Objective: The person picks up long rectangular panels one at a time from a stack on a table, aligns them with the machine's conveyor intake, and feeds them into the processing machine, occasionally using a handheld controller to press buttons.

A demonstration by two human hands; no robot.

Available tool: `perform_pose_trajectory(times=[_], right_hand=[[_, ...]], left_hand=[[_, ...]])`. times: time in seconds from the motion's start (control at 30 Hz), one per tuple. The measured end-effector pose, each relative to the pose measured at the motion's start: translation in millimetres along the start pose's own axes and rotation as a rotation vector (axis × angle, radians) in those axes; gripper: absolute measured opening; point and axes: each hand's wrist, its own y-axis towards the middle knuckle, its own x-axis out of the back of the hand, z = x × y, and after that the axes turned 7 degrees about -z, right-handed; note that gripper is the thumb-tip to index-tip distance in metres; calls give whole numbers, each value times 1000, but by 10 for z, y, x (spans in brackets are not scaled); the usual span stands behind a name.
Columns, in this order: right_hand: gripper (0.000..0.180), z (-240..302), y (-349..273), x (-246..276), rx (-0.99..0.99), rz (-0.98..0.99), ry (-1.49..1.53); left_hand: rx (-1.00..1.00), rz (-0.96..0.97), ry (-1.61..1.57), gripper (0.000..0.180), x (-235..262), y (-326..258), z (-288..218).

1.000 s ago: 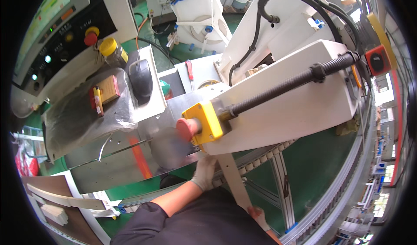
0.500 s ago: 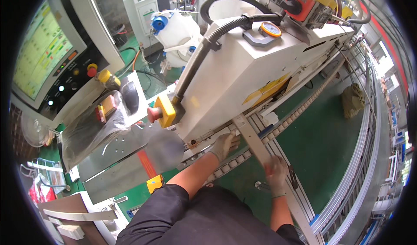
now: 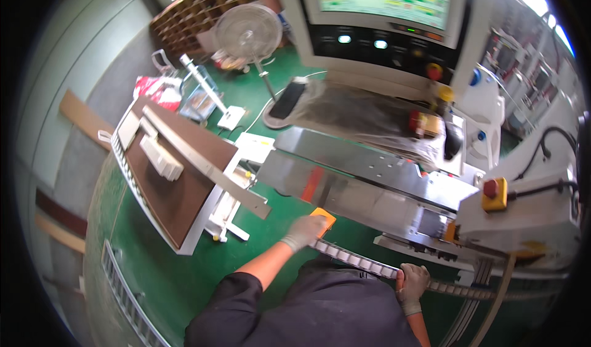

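My left hand, in a thin pale glove, reaches to the yellow-orange block at the near edge of the metal machine table. Its fingertips are against the block, but blur and overlap hide whether they grip it. Gloved as well, my right hand curls over the narrow roller rail, which runs across in front of my body. Farther right, a long beige strip slants beside the machine, apart from my right hand.
On the left, a brown-topped cart carries a long pale strip that overhangs toward me, and several short white pieces. A standing fan, a control panel and a red stop button on a yellow box surround the table.
My view has swung left. My left hand has moved from beside the machine to the yellow-orange block. My right hand has left the long beige strip and is now on the roller rail.
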Motion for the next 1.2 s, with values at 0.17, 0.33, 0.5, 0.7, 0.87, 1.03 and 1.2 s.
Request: perform_pose_trajectory(times=[0.17, 0.33, 0.5, 0.7, 0.87, 1.03, 1.2], right_hand=[[33, 232, 182, -109, -65, 24, -25], [41, 614, 384, -437, -86, 200, 41], [33, 1510, 636, -903, -12, 256, -5], [39, 1622, 706, -990, -1, 311, 109], [35, 1738, 776, -1044, -135, 417, -60], [43, 1662, 670, -1158, -219, 450, -146], [29, 1676, 673, -1264, -283, 423, 145]], left_hand=[[843, -761, -789, 41, 560, -916, 2150], [967, -1062, -997, 35, 1108, -1026, 3131], [671, -1180, -946, 33, 2358, -183, 4103], [638, -1167, -1194, 57, 2969, 285, 4939], [822, -1220, -679, 49, 2791, 414, 4498], [824, -1094, -1092, 30, 2661, 144, 4017], [698, -689, -1119, 24, 1842, -421, 3476]])
